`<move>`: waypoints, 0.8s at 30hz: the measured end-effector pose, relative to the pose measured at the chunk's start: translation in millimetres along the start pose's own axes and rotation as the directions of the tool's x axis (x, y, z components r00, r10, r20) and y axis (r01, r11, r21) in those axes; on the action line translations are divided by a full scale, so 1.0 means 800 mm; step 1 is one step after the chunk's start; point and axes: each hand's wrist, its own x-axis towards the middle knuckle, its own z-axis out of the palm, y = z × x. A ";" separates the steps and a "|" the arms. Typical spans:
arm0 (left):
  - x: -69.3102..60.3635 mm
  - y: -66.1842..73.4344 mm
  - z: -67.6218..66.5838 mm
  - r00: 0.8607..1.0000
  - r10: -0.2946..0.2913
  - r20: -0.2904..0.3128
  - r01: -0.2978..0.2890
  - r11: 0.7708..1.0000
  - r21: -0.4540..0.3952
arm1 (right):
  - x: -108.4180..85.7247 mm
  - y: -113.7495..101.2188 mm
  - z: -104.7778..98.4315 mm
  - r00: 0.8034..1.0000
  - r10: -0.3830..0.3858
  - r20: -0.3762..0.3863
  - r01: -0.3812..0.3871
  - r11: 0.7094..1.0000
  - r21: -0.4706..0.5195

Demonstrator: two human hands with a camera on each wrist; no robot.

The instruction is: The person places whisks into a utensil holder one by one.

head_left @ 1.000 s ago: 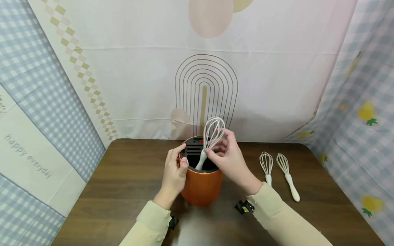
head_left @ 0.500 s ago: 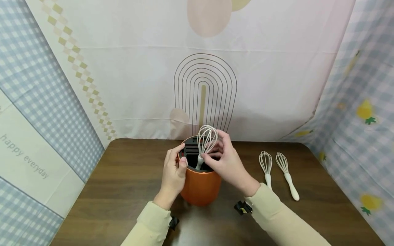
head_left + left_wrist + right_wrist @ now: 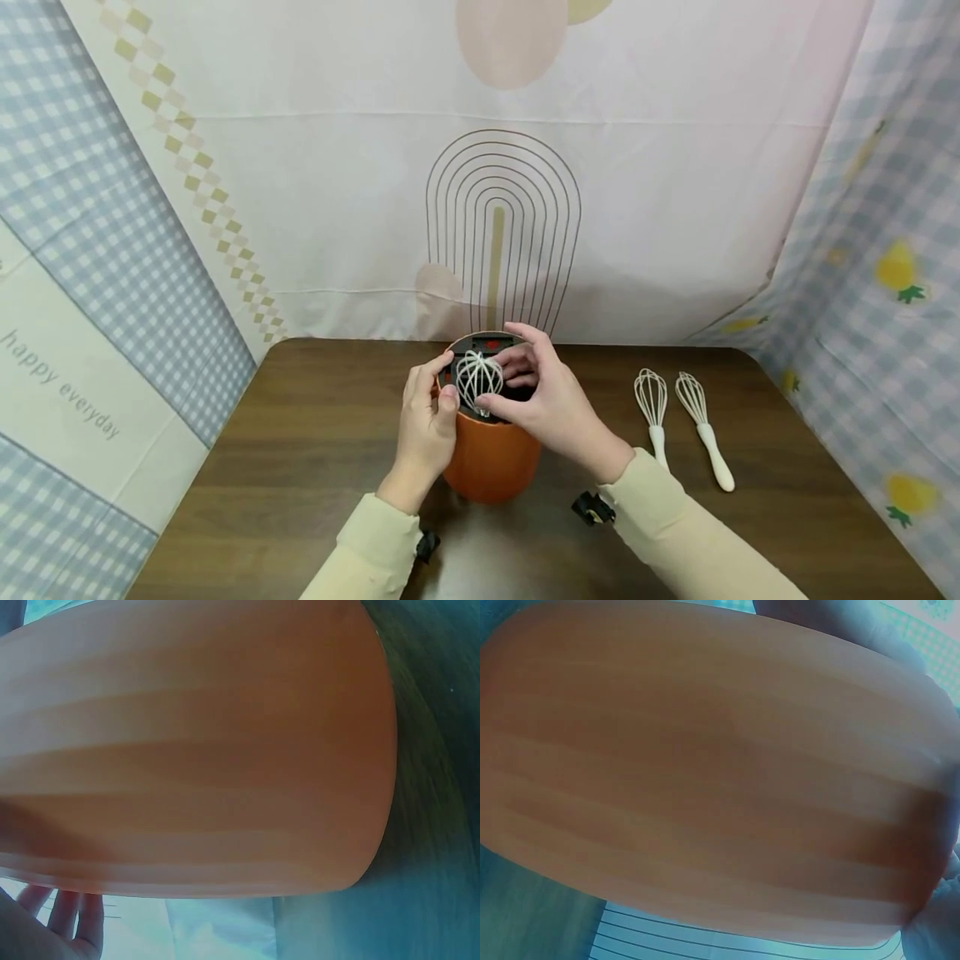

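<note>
In the head view, an orange utensil holder (image 3: 492, 462) with a black slotted insert stands upright at the table's middle. My left hand (image 3: 427, 417) grips its left side near the rim, thumb at the front. A white whisk (image 3: 480, 379) sits in the insert's front opening, its handle hidden inside and its wire loops above the rim. Beside it, over the holder's right side, is my right hand (image 3: 551, 400). Its thumb tip lies against or just by the wires, while the fingers are spread apart from them. Both wrist views mostly show the holder's ribbed orange wall (image 3: 210, 765).
Two more white whisks, one at the left (image 3: 652, 408) and one at the right (image 3: 705, 429), lie side by side on the brown wooden table (image 3: 315, 467), right of the holder. A patterned cloth (image 3: 337, 208) hangs behind the table's back edge.
The whisk has gone down into the holder, tilting leftward, and its handle has dropped out of sight. My right hand has followed it and its fingers have loosened. The left hand stays put.
</note>
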 end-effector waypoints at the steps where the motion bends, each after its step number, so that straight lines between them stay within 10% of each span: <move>1: 0.000 0.001 0.000 1.000 0.006 -0.002 -0.006 1.000 0.003 | -0.001 -0.001 -0.001 1.000 -0.003 0.005 0.003 1.000 0.006; 12: -0.002 0.004 -0.003 1.000 0.001 0.031 0.000 0.999 -0.033 | -0.026 -0.040 -0.053 0.999 -0.037 -0.038 0.037 0.999 -0.002; 18: -0.004 0.009 -0.014 0.991 -0.079 0.112 0.087 0.994 -0.065 | -0.047 0.016 -0.089 0.992 0.107 -0.061 -0.112 0.989 -0.094; 24: -0.004 0.006 -0.009 0.996 -0.052 0.071 0.063 0.986 -0.157 | -0.078 0.086 -0.122 0.957 0.276 -0.094 -0.289 0.941 -0.174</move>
